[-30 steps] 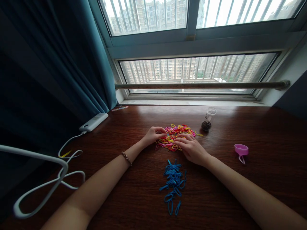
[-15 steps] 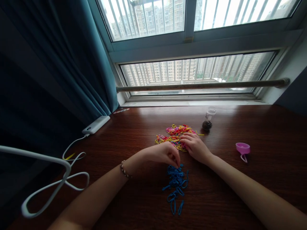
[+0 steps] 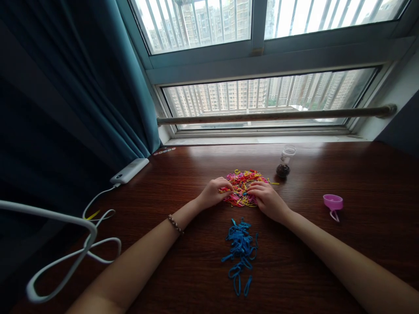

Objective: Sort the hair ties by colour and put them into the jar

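A mixed pile of pink, red and yellow rubber bands [image 3: 244,178] lies on the dark wooden table, with a few blue ones among them. My left hand [image 3: 212,193] is at the pile's left side, thumb and fingers apart around its edge. From the right, my right hand [image 3: 269,199] rests against the pile, fingers stretched out over the bands. Nearer to me lies a separate loose heap of blue rubber bands [image 3: 241,242], which neither hand touches.
Behind the pile to the right stands a clear jar [image 3: 284,162] with dark contents. A pink funnel-like cup with a loop [image 3: 333,202] sits farther right. On the left are a white power bank [image 3: 130,170] and its white cable [image 3: 62,214]. A window rail [image 3: 275,116] runs behind.
My left hand has moved up and left from the blue heap to the mixed pile, its fingers now spread. My right hand has stayed nearly in place.
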The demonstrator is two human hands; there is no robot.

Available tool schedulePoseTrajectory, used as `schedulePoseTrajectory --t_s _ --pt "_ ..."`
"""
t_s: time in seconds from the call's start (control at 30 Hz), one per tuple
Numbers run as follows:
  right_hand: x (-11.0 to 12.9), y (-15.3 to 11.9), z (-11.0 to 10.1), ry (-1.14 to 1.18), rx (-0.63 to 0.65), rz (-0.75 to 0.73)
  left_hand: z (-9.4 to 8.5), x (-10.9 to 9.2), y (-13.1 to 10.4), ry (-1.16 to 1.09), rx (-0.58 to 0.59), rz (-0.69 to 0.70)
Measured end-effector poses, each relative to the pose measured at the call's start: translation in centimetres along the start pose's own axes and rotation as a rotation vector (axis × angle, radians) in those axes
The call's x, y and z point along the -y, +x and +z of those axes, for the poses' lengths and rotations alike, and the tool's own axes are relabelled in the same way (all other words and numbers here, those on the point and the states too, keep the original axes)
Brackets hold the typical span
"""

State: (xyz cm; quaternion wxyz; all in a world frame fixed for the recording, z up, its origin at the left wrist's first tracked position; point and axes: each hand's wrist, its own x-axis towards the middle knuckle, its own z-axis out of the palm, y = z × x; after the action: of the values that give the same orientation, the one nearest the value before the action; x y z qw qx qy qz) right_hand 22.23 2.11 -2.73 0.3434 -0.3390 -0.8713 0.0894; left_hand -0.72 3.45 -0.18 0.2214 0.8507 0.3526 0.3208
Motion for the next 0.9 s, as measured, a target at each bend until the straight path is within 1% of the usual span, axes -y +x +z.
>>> schedulePoseTrajectory --t_s 0.1,0.3,0.4,0.57,0.63,0.73,0.9 --pt "0.0 -0.07 -0.02 0.02 0.01 0.013 0.27 0.37 -0.32 0.054 0.002 0.02" --pt "0.42 -0.16 -0.27 0.022 0.011 0.001 0.44 0.17 -0.46 0.076 -0.009 0.07" --pt "0.71 -0.16 -0.5 0.021 -0.006 -0.001 0.53 0.18 -0.55 0.081 0.015 0.104" --pt "0.94 -0.12 -0.67 0.01 -0.003 0.003 0.57 0.17 -0.72 0.162 0.085 0.14" --pt "0.93 -0.14 -0.65 0.009 -0.009 -0.006 0.58 0.2 -0.75 0.188 0.093 0.147" --pt "0.82 -0.2 -0.56 0.02 -0.053 0.004 0.61 0.32 -0.75 0.191 0.059 0.153" --pt "0.62 -0.03 -0.58 0.144 -0.209 0.081 0.53 0.29 -0.71 0.132 -0.06 0.118"
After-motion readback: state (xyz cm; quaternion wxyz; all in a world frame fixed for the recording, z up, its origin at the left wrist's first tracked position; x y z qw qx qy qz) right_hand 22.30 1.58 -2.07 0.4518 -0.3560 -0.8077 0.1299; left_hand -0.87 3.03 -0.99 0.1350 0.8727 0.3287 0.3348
